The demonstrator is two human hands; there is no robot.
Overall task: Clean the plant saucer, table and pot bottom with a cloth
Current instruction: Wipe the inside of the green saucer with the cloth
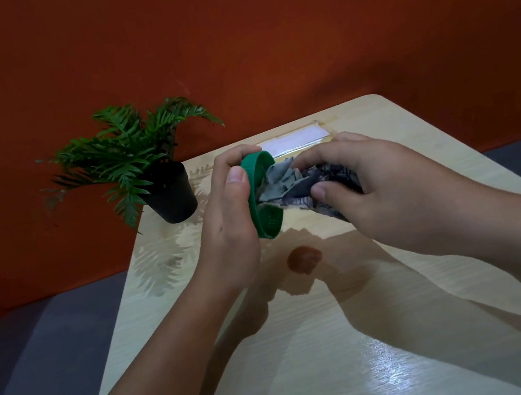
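My left hand (225, 224) holds a green plant saucer (266, 220) tilted on edge above the table, its hollow facing right. A crumpled grey patterned cloth (287, 182) is bunched in my right hand (383, 189) and pressed into the saucer's hollow. The potted fern in a black pot (171, 195) stands upright at the table's far left corner, apart from both hands. A brownish wet stain (304, 259) lies on the light wooden table (316, 361) just below the saucer.
A clear plastic sleeve with a white strip (294, 142) lies flat at the table's far edge behind my hands. An orange-red wall rises behind the table. Grey floor shows on the left and right. The table's left edge runs close to the pot.
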